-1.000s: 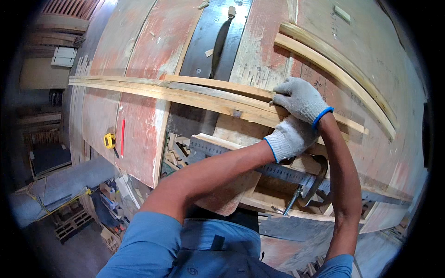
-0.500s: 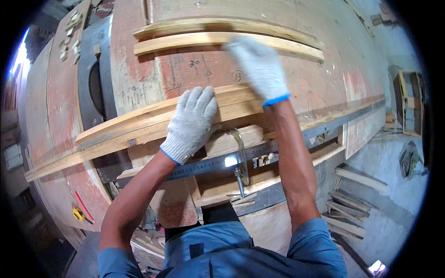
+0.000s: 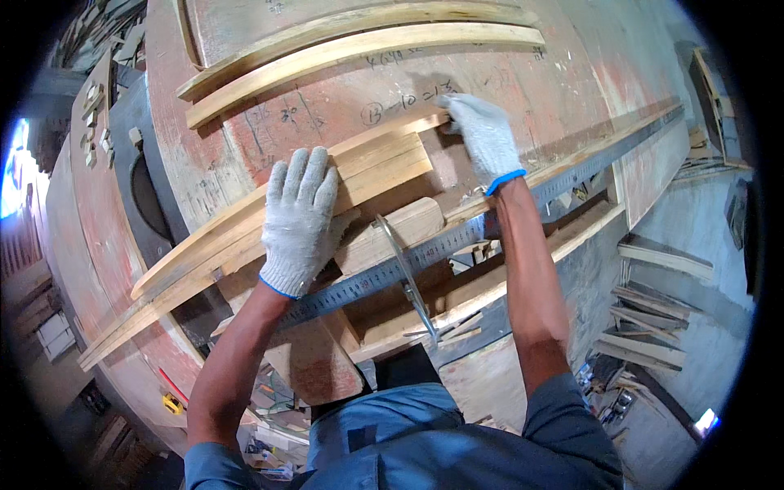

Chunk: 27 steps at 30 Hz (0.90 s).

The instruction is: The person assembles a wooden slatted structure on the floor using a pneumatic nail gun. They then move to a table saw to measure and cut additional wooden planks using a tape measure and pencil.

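Note:
Both my hands wear white knit gloves with blue cuffs. My left hand [image 3: 300, 216] lies over pale wooden strips on the bench, its fingers stretched out and its thumb toward the near edge. The far wooden strip [image 3: 376, 144] runs alongside a nearer wooden strip [image 3: 388, 169] and reaches farther right. At its right end, my right hand [image 3: 486, 140] is closed, the strip's tip between fingers and thumb. Nearer me, a metal clamp [image 3: 404, 269] crosses a rounded wood block [image 3: 396, 234] and a long steel ruler [image 3: 351, 286].
Two more strips [image 3: 367, 55] lie across the far bench [image 3: 269, 143], which bears pencil marks. At left, a circular saw blade [image 3: 149, 200] sits in a dark plate. A yellow tape measure [image 3: 172, 403] is at lower left. Stacked offcuts [image 3: 645, 327] stand at right.
My right hand, blurred before, has come nearer to the strips' right end and holds the far strip's tip. My left hand still rests on the strips. The whole view has shifted and turned.

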Tool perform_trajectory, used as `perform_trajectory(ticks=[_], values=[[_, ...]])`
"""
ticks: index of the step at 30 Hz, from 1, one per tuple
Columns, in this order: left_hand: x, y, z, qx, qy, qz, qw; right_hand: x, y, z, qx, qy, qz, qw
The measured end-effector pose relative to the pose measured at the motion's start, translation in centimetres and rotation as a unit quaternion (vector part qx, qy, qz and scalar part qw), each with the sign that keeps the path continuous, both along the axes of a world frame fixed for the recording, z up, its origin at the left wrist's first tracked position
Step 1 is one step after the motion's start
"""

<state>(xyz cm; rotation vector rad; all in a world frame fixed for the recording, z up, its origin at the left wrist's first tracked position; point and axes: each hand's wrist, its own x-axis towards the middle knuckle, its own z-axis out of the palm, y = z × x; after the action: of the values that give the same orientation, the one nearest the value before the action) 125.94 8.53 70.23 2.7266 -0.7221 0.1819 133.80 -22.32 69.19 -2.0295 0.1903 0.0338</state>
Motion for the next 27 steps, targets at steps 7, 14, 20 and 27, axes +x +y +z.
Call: perform_trajectory(ticks=[7, 14, 20, 27], values=[[-0.1, 0.1, -0.1, -0.005, -0.002, -0.003, 1.000, -0.7, 2.4, 0.7, 0.213, 0.093, -0.028, 0.972], [-0.1, 0.0, 0.0, -0.006, -0.010, 0.001, 1.000, -1.8, 2.7, 1.1, 0.304, 0.079, -0.044, 0.948], [-0.1, 0.1, -0.1, -0.001, -0.007, 0.002, 1.000, -2.6, 4.1, 2.4, 0.335, 0.104, -0.059, 0.935], [-0.1, -0.1, 0.0, -0.006, -0.020, 0.006, 1.000, -3.3, 3.6, -0.7, 0.178, 0.004, -0.022, 0.984]])
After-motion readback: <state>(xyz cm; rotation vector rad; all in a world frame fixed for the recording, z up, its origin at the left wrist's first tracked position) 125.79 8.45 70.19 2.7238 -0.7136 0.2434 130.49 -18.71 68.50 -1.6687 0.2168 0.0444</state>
